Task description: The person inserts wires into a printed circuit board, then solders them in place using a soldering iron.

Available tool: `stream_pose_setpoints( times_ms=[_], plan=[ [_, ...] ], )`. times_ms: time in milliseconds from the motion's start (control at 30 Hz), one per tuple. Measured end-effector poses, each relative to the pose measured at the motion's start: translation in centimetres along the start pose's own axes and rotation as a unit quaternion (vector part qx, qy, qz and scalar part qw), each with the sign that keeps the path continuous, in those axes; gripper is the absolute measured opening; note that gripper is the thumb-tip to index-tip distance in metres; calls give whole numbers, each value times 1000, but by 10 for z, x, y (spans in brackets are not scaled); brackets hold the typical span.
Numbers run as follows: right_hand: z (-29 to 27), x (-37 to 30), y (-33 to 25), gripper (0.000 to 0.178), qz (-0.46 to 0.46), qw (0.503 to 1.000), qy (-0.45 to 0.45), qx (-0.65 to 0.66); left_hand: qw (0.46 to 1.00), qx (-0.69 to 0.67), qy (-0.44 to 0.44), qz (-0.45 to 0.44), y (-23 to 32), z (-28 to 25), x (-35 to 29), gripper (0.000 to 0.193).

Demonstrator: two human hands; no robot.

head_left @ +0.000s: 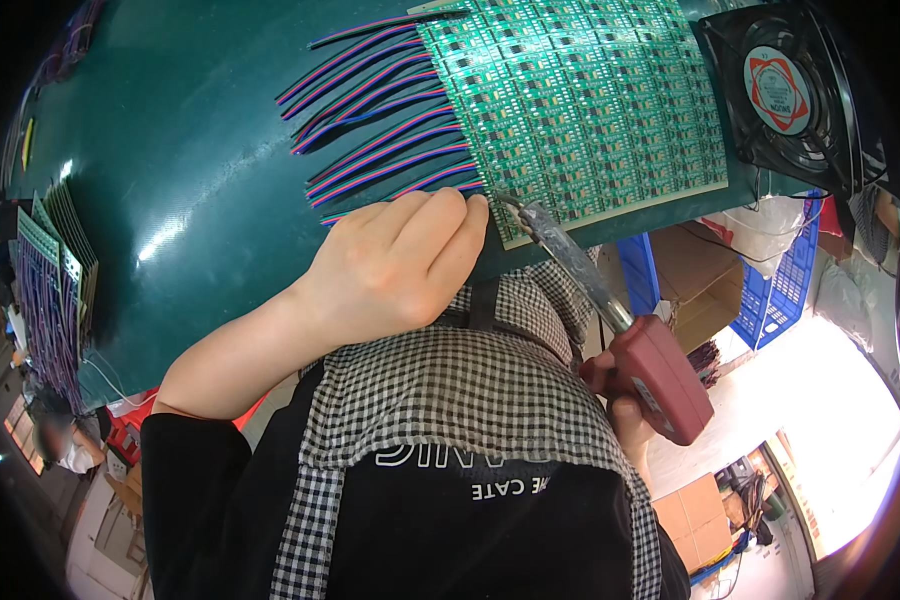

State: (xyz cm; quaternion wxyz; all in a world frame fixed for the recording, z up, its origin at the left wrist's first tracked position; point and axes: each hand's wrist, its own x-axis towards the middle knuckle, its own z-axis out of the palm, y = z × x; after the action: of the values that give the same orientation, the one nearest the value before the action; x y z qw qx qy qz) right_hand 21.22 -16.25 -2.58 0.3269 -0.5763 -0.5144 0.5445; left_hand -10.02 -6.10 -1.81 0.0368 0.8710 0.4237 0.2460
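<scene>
A large green circuit board panel (590,120) lies on the work surface. Several multicoloured wire bundles (380,130) run leftward from its left edge. My left hand (400,255) is closed in a pinch at the panel's lower left, on the end of a wire bundle; its fingers partly hide the wire. My right hand (630,425) grips a soldering iron (660,380) with a dark red, gun-shaped handle, which hides most of the fingers. The iron's metal shaft slants up to the left. Its tip is by the panel's edge, just right of my left fingertips; contact cannot be made out.
A black fan (785,90) stands right of the panel. On the far left of the green table (200,120) are stacked boards with hanging wires (55,290). Below right, blue plastic crates (775,290) and a cardboard box (695,280) sit under the table's edge. Another person is at the distant left.
</scene>
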Motion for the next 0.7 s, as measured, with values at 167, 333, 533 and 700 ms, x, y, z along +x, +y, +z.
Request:
stream_pose_setpoints(
  times_ms=[167,333,533,700],
  plan=[
    [-3,-5,6,75,-51,995,33,-79,1000,12,3,10,0,0,1,36],
    [-5,-5,11,76,-49,995,9,-85,999,40,-13,20,2,-1,1,34],
    [-1,-9,7,75,-31,996,39,-71,998,57,0,33,2,2,2,34],
    [-3,-7,8,74,-41,996,28,-79,997,68,0,36,3,1,3,33]
  ],
)
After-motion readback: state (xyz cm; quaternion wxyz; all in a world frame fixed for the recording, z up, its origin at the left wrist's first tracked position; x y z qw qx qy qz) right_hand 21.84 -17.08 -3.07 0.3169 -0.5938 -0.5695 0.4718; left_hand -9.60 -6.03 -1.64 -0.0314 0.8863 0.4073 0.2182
